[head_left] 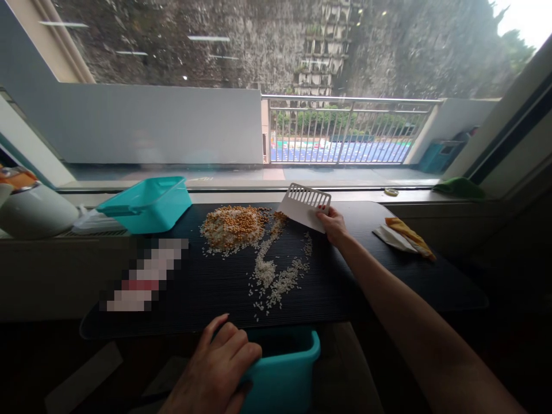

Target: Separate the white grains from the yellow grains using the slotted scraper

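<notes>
In my right hand (333, 225) is a flat white slotted scraper (303, 211), pinched at its right side. It is tilted over the far part of the dark table, its left edge close to a few yellow grains. Left of it lies a heap of yellow soybeans and white rice (235, 227), with a few darker beans at its right side. Loose rice (276, 279) trails from there toward me. My left hand (226, 356) is closed over the rim of a turquoise bin (284, 374), which sits just below the table's front edge. Its inside is dark.
On the dark table (207, 293), another turquoise container (150, 204) stands at the back left. A pixelated patch (146, 279) covers the left front. A folded white and yellow cloth (405, 237) lies at the right. A roll of tape (391, 192) rests on the window sill.
</notes>
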Tool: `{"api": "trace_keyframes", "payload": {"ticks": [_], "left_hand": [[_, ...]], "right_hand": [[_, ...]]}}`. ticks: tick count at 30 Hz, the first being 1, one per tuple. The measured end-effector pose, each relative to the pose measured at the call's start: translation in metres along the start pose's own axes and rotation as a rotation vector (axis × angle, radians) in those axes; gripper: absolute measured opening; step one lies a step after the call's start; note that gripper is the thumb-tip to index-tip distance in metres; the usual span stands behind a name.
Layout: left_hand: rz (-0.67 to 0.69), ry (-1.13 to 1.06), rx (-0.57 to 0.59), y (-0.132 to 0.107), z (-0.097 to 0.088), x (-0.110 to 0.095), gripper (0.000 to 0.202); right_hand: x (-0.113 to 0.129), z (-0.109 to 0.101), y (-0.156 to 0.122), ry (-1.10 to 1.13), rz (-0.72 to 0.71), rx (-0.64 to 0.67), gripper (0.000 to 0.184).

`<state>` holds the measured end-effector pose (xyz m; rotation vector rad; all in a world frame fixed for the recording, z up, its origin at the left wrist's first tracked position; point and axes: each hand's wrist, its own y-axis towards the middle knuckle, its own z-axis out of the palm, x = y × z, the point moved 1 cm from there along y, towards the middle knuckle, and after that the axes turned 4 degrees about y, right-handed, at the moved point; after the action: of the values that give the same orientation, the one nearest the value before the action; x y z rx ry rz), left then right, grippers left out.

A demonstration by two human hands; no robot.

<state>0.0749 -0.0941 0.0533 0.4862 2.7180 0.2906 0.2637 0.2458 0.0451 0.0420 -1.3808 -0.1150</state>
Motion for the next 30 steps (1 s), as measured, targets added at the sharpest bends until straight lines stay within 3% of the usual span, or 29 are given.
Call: {"api": "trace_keyframes", "payload": {"ticks": [9,12,20,26,30], "left_hand": [[0.067,-0.010,-0.049,0.000,0.007,0.006,0.042],[0.035,0.013,-0.017,0.002,0.005,0.003,0.044],[0.066,0.014,-0.027,0.004,0.007,0.003,0.042],[0.065,-0.027,0.004,0.006,0.010,0.002,0.040],[0.049,-0.057,0.021,0.012,0.009,-0.007,0.040]], "right_hand": [[0.006,-0.012,-0.016,0.058,0.083,0.188,0.037],[0.008,-0.016,-0.023,0.077,0.097,0.240,0.040],[0.015,-0.024,-0.046,0.089,0.135,0.363,0.033],[0.021,-0.023,-0.055,0.051,0.124,0.390,0.031],[0.036,-0.035,-0.061,0.047,0.033,0.293,0.032]]}}
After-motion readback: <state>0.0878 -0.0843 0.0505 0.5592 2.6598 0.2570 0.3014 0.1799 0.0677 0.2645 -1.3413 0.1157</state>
